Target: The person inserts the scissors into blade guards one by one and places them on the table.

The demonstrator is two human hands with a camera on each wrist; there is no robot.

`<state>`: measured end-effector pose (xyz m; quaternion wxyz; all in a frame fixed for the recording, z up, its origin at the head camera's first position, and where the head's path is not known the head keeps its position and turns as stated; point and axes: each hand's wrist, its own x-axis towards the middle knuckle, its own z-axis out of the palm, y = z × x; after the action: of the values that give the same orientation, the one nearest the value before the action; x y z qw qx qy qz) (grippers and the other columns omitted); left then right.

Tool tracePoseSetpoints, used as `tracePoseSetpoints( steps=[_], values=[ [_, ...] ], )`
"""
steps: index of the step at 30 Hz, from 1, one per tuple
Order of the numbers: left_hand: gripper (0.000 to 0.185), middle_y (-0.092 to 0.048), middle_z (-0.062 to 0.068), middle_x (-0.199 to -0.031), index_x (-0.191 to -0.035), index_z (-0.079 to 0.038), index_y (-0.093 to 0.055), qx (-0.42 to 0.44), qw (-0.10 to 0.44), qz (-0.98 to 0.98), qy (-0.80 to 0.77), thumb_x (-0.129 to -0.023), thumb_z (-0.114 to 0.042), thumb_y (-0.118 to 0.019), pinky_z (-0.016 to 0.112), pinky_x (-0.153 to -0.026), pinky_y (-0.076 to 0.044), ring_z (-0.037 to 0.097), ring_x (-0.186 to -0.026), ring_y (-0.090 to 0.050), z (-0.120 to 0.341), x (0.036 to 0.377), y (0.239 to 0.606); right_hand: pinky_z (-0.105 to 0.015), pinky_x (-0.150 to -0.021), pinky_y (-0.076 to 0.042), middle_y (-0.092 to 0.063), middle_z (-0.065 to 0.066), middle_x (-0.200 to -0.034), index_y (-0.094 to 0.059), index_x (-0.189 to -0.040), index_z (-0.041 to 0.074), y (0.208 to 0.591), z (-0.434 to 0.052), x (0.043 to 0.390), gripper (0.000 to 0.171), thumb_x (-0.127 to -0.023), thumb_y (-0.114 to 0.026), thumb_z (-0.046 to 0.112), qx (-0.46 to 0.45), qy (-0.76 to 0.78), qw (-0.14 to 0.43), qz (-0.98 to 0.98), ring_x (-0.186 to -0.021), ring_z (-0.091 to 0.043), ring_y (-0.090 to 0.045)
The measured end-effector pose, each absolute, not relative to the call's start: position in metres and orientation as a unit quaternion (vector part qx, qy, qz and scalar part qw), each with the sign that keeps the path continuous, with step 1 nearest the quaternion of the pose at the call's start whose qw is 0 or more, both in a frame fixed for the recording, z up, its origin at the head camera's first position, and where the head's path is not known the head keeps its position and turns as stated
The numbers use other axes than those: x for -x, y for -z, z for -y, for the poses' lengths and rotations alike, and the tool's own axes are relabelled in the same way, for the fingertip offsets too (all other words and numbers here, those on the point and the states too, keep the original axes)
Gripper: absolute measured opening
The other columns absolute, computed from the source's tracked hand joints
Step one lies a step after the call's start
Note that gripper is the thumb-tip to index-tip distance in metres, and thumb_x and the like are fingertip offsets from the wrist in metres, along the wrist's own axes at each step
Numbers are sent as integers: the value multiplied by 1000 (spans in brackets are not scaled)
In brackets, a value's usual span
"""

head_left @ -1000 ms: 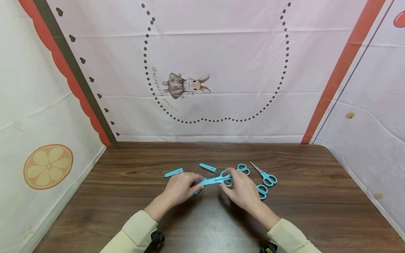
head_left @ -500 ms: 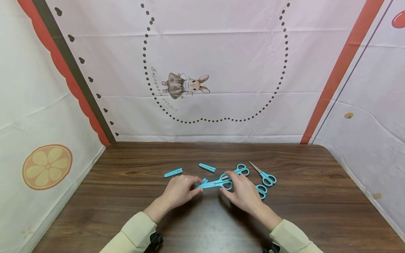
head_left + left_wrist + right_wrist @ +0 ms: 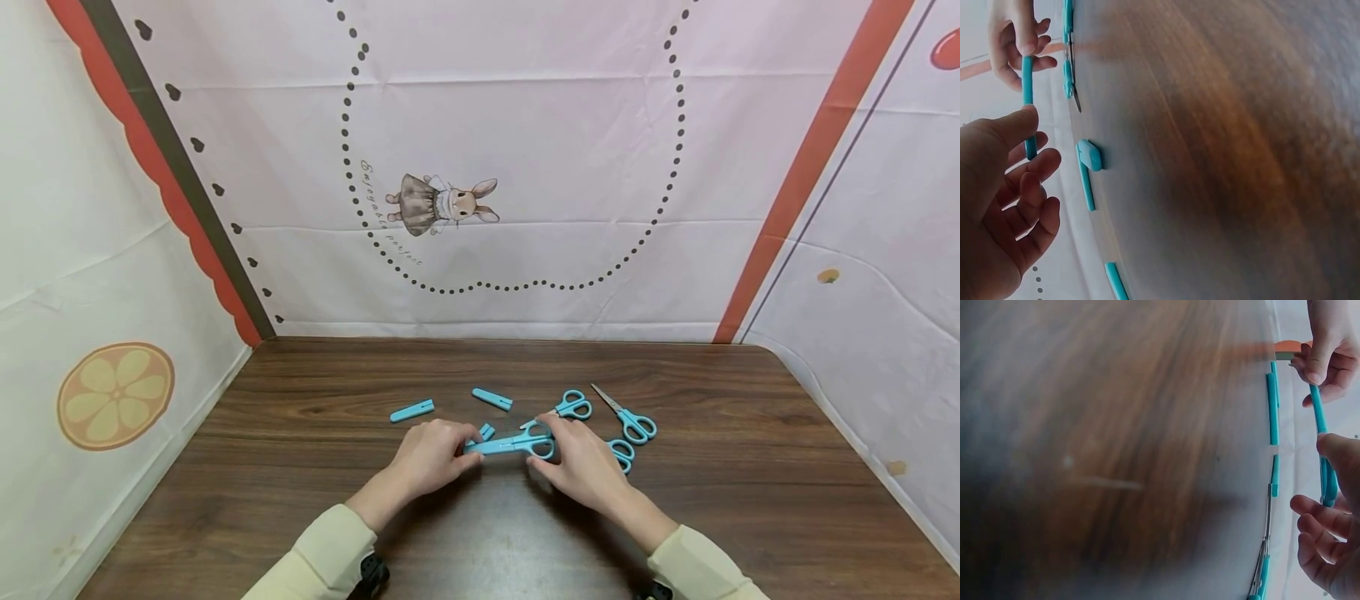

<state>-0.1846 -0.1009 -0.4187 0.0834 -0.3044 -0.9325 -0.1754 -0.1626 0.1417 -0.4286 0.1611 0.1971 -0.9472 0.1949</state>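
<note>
Between both hands hangs a pair of light blue scissors [image 3: 537, 446], its blades inside a blue blade cover [image 3: 495, 447]. My left hand [image 3: 429, 457] pinches the cover's tip between thumb and fingers. The right hand [image 3: 583, 460] holds the handle loops with thumb and fingers. In the left wrist view the scissors [image 3: 1028, 84] are edge-on, raised above the tabletop. The right wrist view shows the right thumb on the handle [image 3: 1329, 481]. Another blade cover [image 3: 487, 432] lies just behind, partly hidden by the left hand.
Two blade covers [image 3: 412, 410] [image 3: 492, 399] lie farther back on the brown wooden table [image 3: 337, 367]. To the right are bare-bladed scissors [image 3: 636, 427], a second pair [image 3: 574, 406] and a third [image 3: 622, 455], partly behind the right hand. Printed cloth [image 3: 585, 167] hangs behind the table.
Both hands have brought the covered scissors slightly toward the body. The blade cover behind them and the blades of one pair now show more. The grip stays the same.
</note>
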Motion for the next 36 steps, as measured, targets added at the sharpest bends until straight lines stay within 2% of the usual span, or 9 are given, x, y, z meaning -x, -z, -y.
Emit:
tracePoseSetpoints(
  steps=[5, 8, 13, 22, 28, 36],
  values=[
    [19, -45, -16, -57, -95, -22, -70, 302, 75, 935, 172, -82, -35, -68, 20, -40, -29, -1, -46, -37, 99, 184, 419, -26, -59, -41, -65, -1, -105, -56, -120, 15, 430, -144, 162, 53, -77, -72, 40, -208, -194, 158, 945, -75, -9, -52],
    [19, -45, -16, -57, -96, -22, -70, 302, 73, 935, 171, -82, -35, -68, 20, -40, -29, -1, -47, -37, 98, 184, 419, -30, -64, -45, -64, -3, -109, -55, -121, 14, 430, -145, 162, 54, -76, -73, 39, -211, -193, 157, 945, -84, -14, -58],
    [18, -46, -16, -58, -95, -21, -70, 307, 81, 933, 168, -82, -34, -68, 20, -40, -29, -1, -48, -38, 96, 184, 420, -35, -72, -49, -62, -4, -116, -56, -122, 13, 430, -147, 162, 56, -76, -73, 39, -215, -193, 159, 944, -96, -19, -60],
    [16, -55, -11, -65, -93, -21, -70, 314, 87, 931, 162, -82, -32, -68, 20, -42, -31, 0, -51, -40, 93, 185, 421, -36, -74, -50, -63, -6, -111, -56, -121, 7, 432, -152, 163, 58, -74, -75, 36, -230, -180, 173, 941, -96, -21, -61],
    [15, -59, -13, -73, -93, -22, -69, 312, 91, 934, 147, -81, -32, -68, 19, -47, -34, 1, -60, -45, 92, 185, 422, -36, -75, -50, -63, -7, -111, -55, -122, 5, 434, -154, 164, 61, -74, -76, 35, -231, -166, 177, 942, -97, -22, -61],
    [15, -60, -12, -74, -93, -21, -70, 316, 102, 935, 128, -81, -31, -69, 20, -50, -32, 5, -62, -40, 89, 187, 425, -37, -73, -50, -62, -6, -107, -56, -119, 5, 431, -153, 163, 58, -74, -75, 37, -206, -162, 148, 954, -93, -22, -61]
  ],
)
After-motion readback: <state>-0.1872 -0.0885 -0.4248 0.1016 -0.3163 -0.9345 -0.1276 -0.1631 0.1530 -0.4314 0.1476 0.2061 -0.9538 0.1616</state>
